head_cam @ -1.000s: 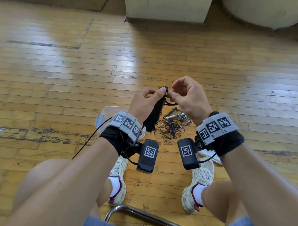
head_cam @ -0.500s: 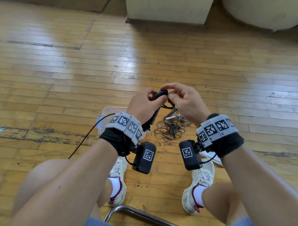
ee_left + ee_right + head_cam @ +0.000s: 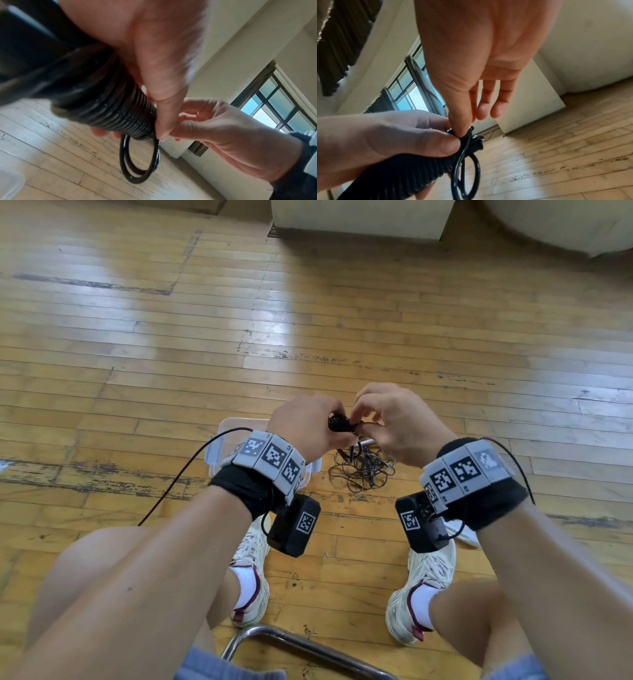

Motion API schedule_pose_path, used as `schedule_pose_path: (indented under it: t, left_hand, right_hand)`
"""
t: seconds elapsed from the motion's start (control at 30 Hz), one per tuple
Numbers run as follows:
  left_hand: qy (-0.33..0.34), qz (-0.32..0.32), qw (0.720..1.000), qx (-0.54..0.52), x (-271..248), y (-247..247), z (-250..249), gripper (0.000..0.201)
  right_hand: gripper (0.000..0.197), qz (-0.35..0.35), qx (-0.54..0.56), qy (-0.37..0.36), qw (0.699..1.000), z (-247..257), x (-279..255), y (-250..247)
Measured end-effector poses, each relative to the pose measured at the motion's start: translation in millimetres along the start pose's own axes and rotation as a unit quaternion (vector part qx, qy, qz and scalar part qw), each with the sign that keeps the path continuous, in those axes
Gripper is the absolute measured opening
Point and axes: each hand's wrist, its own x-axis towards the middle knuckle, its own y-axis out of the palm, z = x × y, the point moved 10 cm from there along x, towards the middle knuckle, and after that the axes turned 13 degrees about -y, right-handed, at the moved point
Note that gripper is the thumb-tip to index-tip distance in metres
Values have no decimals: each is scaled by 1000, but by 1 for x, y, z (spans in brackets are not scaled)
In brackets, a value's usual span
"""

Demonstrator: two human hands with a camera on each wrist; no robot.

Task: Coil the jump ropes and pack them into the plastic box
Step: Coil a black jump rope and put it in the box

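Above the plastic box: both hands meet over the wooden floor [image 3: 144, 344], with the coiled jump rope between them.
Plastic box [image 3: 228, 429]: clear, on the floor, mostly hidden behind the left wrist; a corner of it also shows in the left wrist view [image 3: 8, 185].
Coiled jump rope [image 3: 109, 108]: black cord wound in tight turns round a black handle, held up above the box and nearer the person than its far rim; its end cap peeks out between the hands [image 3: 337, 422].
Left hand [image 3: 305, 422]: fingers and thumb curled round the wound rope, thumb lying along the turns [image 3: 412, 140].
Right hand [image 3: 394, 422]: thumb and forefinger pinch the cord at the tip of the coil, touching the left thumb; the other fingers hang straight and hold nothing [image 3: 484, 60].
Loose loops [image 3: 139, 159]: two rings of the same black cord hang below the tip of the coil, free of the turns.
Second rope [image 3: 363, 470]: a thin tangled cord with a pale handle, lying on the floor just right of the box, under the right hand.
Shoes [image 3: 250, 570]: pale trainers on the floor, nearer the person than the box.
Chair frame [image 3: 301, 645]: a bent metal tube, nearest the person.
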Motion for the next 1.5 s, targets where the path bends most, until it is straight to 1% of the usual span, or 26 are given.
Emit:
schedule_pose_path:
  t: [0.1, 0.2, 0.3, 0.4, 0.47, 0.53, 0.63, 0.7, 0.73, 0.83, 0.93, 1.0, 1.07, 1.13, 1.17, 1.23, 1.27, 1.33, 1.43, 1.5]
  left_hand:
    - [2, 11, 999, 50, 1, 5, 0, 38]
    - [12, 31, 997, 71, -2, 13, -3, 35]
    - [34, 39, 996, 73, -4, 13, -7, 32]
    - [57, 47, 993, 88, -6, 16, -11, 35]
    - [75, 63, 990, 105, -10, 25, -16, 36]
    - [89, 85, 988, 92, -12, 31, -20, 35]
    - [104, 89, 990, 29, -16, 23, -26, 35]
    - [106, 100, 987, -63, -19, 16, -27, 39]
    - [105, 115, 980, -121, -21, 14, -28, 41]
    - [102, 157, 942, -278, -25, 5, -30, 40]
    - [74, 194, 899, -386, -24, -2, -26, 40]
    - [61, 200, 885, -416, -23, -3, -26, 39]
    - [46, 189, 877, -440, -20, -5, -23, 38]
    - [21, 182, 864, -468, -16, -6, -18, 42]
    - [8, 184, 856, -483, -15, -6, -16, 47]
    - [-3, 191, 840, -507, -14, -7, -14, 59]
    - [0, 195, 833, -517, -14, -8, -15, 64]
    - [14, 207, 822, -530, -16, -11, -18, 63]
    - [30, 226, 820, -525, -23, -10, -21, 53]
    - [26, 217, 821, -527, -25, -8, -17, 55]
  right_hand:
    - [6, 14, 8, 10, 1000, 2, -2, 10]
    - [6, 9, 26, 35, 999, -2, -6, 9]
    - [5, -22, 57, 53, 997, -5, -8, 4]
    - [7, -68, 101, 64, 990, -7, -8, -1]
    - [9, -96, 136, 78, 983, -9, -9, -4]
    - [7, -111, 151, 104, 977, -14, -10, -7]
    - [5, -126, 169, 151, 966, -29, -15, -12]
    - [11, -129, 198, 173, 956, -41, -17, -16]
    - [16, -131, 219, 179, 950, -44, -18, -19]
    - [28, -145, 284, 174, 931, -47, -16, -23]
    - [31, -133, 322, 181, 920, -44, -15, -18]
    - [32, -111, 333, 182, 918, -42, -13, -13]
    - [32, -91, 351, 167, 917, -40, -13, -10]
    - [29, -77, 338, 146, 927, -37, -13, -11]
    - [23, -75, 316, 138, 936, -36, -14, -12]
    - [13, -88, 276, 127, 949, -34, -14, -16]
    - [11, -102, 264, 123, 951, -34, -14, -18]
    - [13, -122, 249, 117, 954, -35, -13, -22]
    - [17, -121, 259, 131, 949, -40, -16, -18]
    - [17, -115, 267, 139, 947, -43, -19, -15]
